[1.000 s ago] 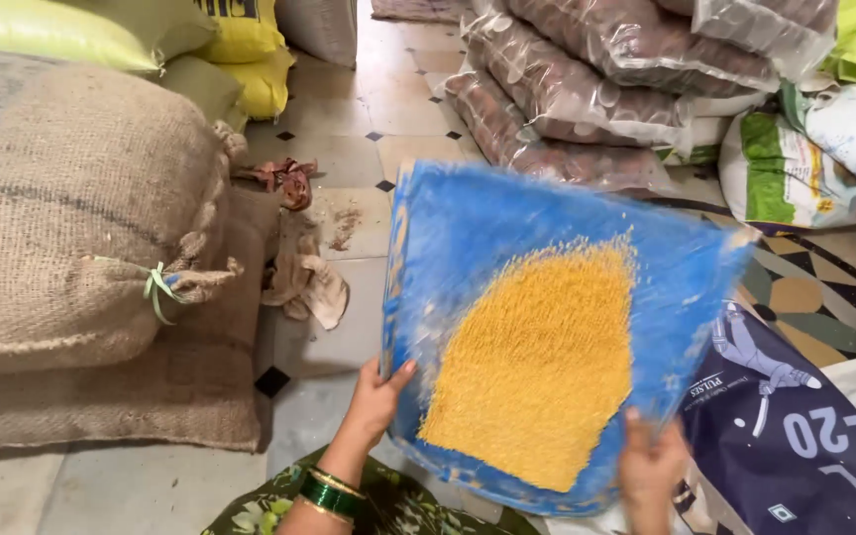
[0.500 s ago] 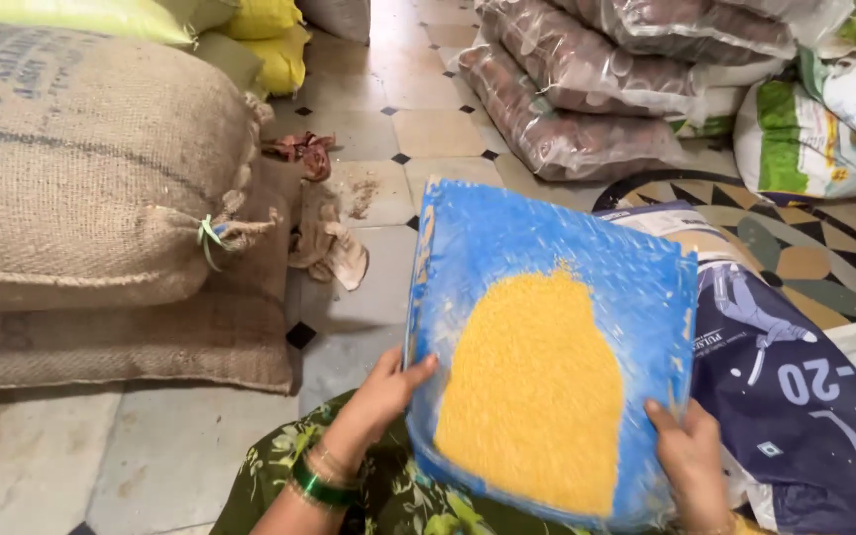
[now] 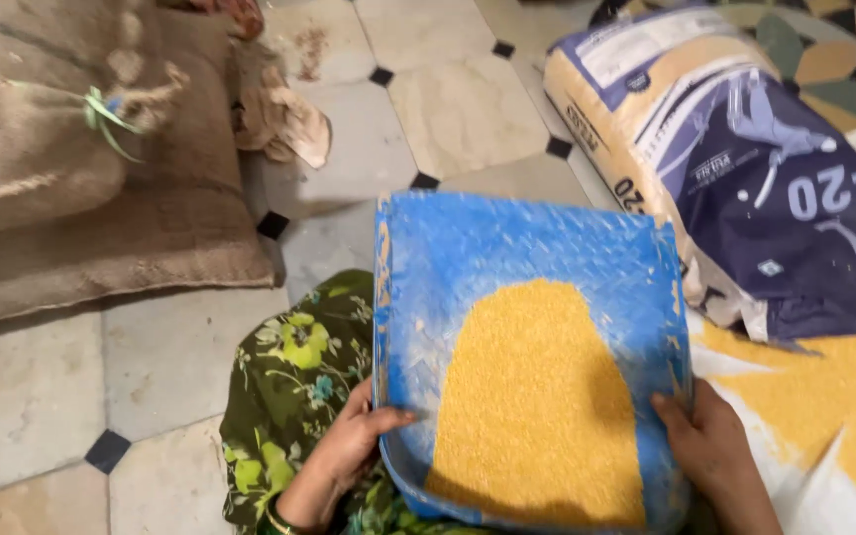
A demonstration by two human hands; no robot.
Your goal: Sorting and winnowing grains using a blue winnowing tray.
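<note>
Since the earlier frame I note the flat blue winnowing tray [image 3: 507, 258] has dropped lower and nearer my lap, its heap of yellow split lentils [image 3: 537, 406] settled toward the near edge. My left hand [image 3: 354, 446] holds a closed grip on the tray's left rim, thumb inside; my right hand [image 3: 710, 446] clasps the right rim. A blue-and-white printed sack [image 3: 745, 159] lies just beyond on the tiled floor [image 3: 458, 109].
</note>
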